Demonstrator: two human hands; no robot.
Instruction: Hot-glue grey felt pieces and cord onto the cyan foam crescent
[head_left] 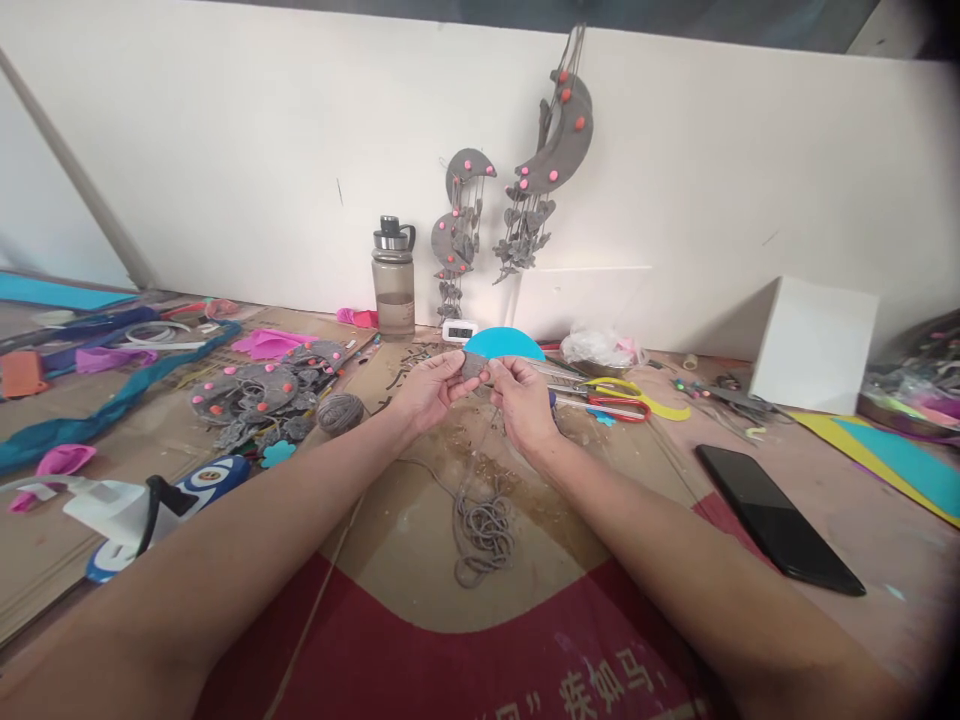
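My left hand [429, 388] and my right hand [523, 398] meet at the middle of the table, both pinching a small grey felt piece [473, 366] between their fingertips. A grey string [480, 525] hangs down from the piece and ends in a loose coil on the cardboard [405, 520] below my wrists. A grey yarn ball [340, 412] lies just left of my left hand. Behind my hands a blue foam disc [504, 344] stands partly hidden.
A pile of grey felt crescents with pink dots [259, 392] lies at the left. A water bottle [393, 277], hanging felt mobiles [544, 160], scissors [611, 402], a black phone [776, 520], a white box [816, 342] and coloured foam sheets [892, 455] surround the work spot.
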